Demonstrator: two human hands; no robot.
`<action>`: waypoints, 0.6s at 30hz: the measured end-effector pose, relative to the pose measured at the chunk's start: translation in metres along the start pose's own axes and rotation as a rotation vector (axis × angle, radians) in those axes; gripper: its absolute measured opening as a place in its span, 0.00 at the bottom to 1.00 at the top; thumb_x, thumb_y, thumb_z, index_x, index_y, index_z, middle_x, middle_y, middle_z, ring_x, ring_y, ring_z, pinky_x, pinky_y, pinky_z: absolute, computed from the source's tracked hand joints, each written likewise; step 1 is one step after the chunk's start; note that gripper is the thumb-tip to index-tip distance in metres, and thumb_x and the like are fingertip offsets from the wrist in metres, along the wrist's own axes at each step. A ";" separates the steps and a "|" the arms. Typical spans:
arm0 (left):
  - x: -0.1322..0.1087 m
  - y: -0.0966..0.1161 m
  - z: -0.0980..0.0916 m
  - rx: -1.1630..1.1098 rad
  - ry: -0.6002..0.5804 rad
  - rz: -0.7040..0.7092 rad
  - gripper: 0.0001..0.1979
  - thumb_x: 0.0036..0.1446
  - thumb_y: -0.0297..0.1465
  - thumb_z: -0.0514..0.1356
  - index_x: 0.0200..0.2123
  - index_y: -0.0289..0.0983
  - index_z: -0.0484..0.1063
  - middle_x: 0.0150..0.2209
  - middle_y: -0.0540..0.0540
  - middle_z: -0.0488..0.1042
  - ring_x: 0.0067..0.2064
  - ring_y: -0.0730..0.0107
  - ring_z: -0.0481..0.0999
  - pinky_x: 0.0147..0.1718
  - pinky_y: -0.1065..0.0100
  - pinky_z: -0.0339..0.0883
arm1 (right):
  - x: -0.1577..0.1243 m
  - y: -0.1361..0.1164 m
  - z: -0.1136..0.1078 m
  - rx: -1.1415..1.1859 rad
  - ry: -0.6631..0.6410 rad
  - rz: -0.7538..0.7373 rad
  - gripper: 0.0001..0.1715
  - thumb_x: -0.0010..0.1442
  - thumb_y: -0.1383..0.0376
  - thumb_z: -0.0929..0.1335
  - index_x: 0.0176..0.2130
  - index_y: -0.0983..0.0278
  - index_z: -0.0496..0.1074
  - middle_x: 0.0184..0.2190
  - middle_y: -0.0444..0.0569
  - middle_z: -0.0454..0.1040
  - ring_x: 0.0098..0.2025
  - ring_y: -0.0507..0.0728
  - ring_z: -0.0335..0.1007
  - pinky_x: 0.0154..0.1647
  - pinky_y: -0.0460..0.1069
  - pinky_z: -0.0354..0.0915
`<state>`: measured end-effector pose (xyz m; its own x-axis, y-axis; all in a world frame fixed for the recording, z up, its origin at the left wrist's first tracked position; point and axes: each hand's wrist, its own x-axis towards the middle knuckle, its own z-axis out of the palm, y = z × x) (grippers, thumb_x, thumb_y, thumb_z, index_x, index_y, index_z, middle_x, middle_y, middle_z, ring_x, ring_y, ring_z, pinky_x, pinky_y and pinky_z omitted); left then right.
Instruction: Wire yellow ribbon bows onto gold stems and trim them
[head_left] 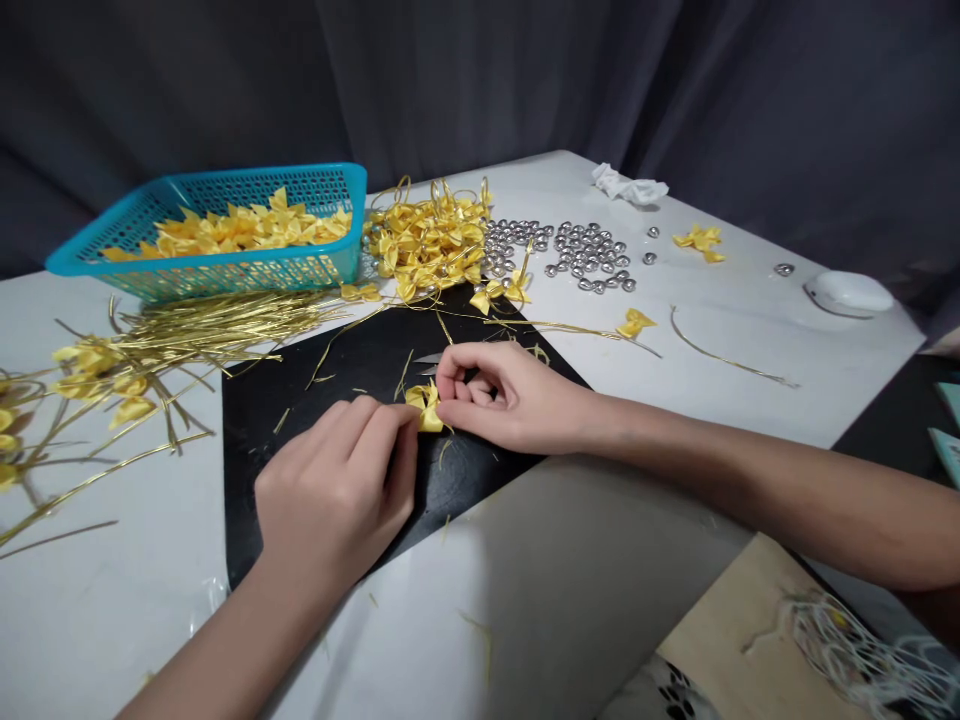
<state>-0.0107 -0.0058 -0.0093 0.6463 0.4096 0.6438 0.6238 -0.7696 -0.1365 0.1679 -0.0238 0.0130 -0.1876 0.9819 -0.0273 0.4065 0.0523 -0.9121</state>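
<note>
Both hands meet over a black mat (300, 420) at the table's centre. My left hand (337, 490) has its fingers curled and pinches one side of a small yellow ribbon bow (426, 408). My right hand (502, 395) comes in from the right, fingers closed, and pinches the other side of the same bow. Short gold wire scraps lie on the mat around the bow.
A teal basket (225, 270) of yellow bows stands at back left. Gold wire ties (202, 330) lie in front of it. A heap of wired bows (427, 240) and silver beads (592, 255) sit behind the mat. A white lid (851, 293) and a crumpled tissue (628, 185) lie far right.
</note>
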 end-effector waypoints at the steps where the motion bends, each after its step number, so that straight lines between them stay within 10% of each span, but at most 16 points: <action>1: 0.000 0.000 0.000 0.003 0.002 0.007 0.03 0.54 0.26 0.60 0.28 0.37 0.71 0.20 0.51 0.68 0.23 0.69 0.67 0.20 0.69 0.53 | 0.000 0.001 0.001 -0.048 0.014 -0.030 0.08 0.52 0.70 0.68 0.26 0.67 0.64 0.17 0.35 0.56 0.18 0.44 0.47 0.17 0.41 0.45; 18: -0.001 0.000 -0.001 -0.021 -0.022 -0.020 0.02 0.54 0.27 0.59 0.29 0.36 0.70 0.21 0.50 0.70 0.24 0.68 0.68 0.21 0.68 0.53 | -0.002 0.010 0.003 -0.273 0.052 -0.201 0.05 0.52 0.74 0.65 0.25 0.68 0.67 0.18 0.38 0.60 0.18 0.44 0.50 0.20 0.42 0.48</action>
<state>-0.0121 -0.0070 -0.0091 0.6432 0.4354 0.6298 0.6274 -0.7712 -0.1077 0.1691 -0.0255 0.0027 -0.2450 0.9546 0.1696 0.5917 0.2858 -0.7538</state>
